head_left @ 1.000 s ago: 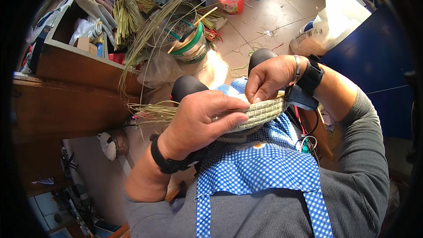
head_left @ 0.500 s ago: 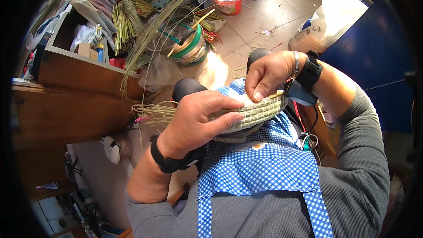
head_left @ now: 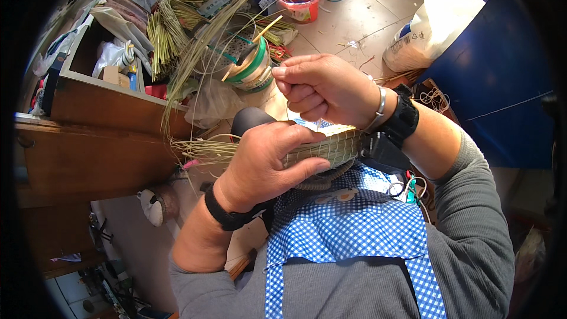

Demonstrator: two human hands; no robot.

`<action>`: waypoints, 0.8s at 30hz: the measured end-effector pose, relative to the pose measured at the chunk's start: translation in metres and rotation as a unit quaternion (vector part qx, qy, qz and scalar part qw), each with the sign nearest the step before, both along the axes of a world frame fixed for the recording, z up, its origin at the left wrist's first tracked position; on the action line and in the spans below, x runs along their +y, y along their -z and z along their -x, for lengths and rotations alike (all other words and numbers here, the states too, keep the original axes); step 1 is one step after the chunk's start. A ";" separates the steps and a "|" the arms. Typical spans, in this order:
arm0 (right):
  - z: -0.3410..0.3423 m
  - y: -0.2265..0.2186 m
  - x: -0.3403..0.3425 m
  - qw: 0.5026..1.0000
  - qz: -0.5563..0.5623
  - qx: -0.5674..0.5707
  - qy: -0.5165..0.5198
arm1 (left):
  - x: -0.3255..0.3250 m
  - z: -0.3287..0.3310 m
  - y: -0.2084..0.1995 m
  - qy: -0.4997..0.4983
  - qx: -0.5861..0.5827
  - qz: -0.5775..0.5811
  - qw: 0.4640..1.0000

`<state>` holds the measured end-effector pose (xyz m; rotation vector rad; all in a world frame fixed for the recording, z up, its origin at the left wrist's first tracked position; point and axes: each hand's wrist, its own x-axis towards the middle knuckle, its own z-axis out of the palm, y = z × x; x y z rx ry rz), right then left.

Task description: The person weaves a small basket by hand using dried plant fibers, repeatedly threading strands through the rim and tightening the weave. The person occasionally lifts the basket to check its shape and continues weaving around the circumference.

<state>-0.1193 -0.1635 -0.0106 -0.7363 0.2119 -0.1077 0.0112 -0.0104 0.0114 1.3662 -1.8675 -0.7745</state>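
Note:
A coiled straw basket [head_left: 341,146], pale green with rows of stitches, rests on my lap over a blue checked apron [head_left: 348,224]. My left hand [head_left: 269,159] grips its left part, thumb on the near side and fingers over the top edge. Loose grass ends [head_left: 207,149] stick out to the left of that hand. Raised above the basket's far edge, my right hand [head_left: 322,88] is closed, with thumb and forefinger pinched together at the left. What the pinch holds is too fine to make out; a faint thin line hangs below the fingers.
A green-rimmed bucket [head_left: 251,68] carries a perforated tray and long dry grass strands. Bundles of grass [head_left: 165,38] lie beside a wooden drawer [head_left: 112,106] at left. Farther off stands a red bin [head_left: 301,3]. A white bag [head_left: 434,20] leans by a blue panel [head_left: 502,77] at right.
My right hand has pulled away from the basket's top edge, up and to the left, still pinched. My left hand keeps its grip; the basket has tilted a little.

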 end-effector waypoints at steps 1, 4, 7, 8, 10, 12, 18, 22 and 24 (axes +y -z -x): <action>-0.005 0.000 -0.001 1.000 0.010 -0.018 -0.002 | 0.001 -0.001 0.001 0.001 -0.006 0.003 1.000; -0.012 -0.005 -0.003 0.997 0.039 0.031 0.054 | 0.002 -0.002 0.002 -0.020 0.006 -0.017 1.000; -0.002 -0.012 0.001 0.978 0.165 -0.001 0.130 | 0.002 -0.002 -0.004 -0.017 0.039 -0.034 0.999; 0.005 -0.012 0.005 0.955 0.240 0.005 0.176 | 0.003 0.000 -0.008 -0.011 0.058 -0.043 0.997; 0.029 -0.008 0.024 0.817 0.524 0.098 0.220 | 0.007 -0.001 -0.016 -0.024 0.074 -0.077 0.994; 0.046 -0.001 0.041 0.630 0.731 0.060 0.257 | 0.012 0.000 -0.025 -0.056 0.116 -0.137 0.982; 0.053 0.014 0.049 0.672 0.676 0.130 0.273 | 0.011 0.007 -0.017 -0.079 -0.197 0.141 0.967; 0.047 0.020 0.052 0.673 0.675 0.150 0.265 | 0.013 0.008 0.003 -0.140 0.038 0.038 0.989; 0.046 0.020 0.050 0.671 0.677 0.134 0.269 | 0.014 0.005 0.007 -0.150 0.098 -0.004 0.984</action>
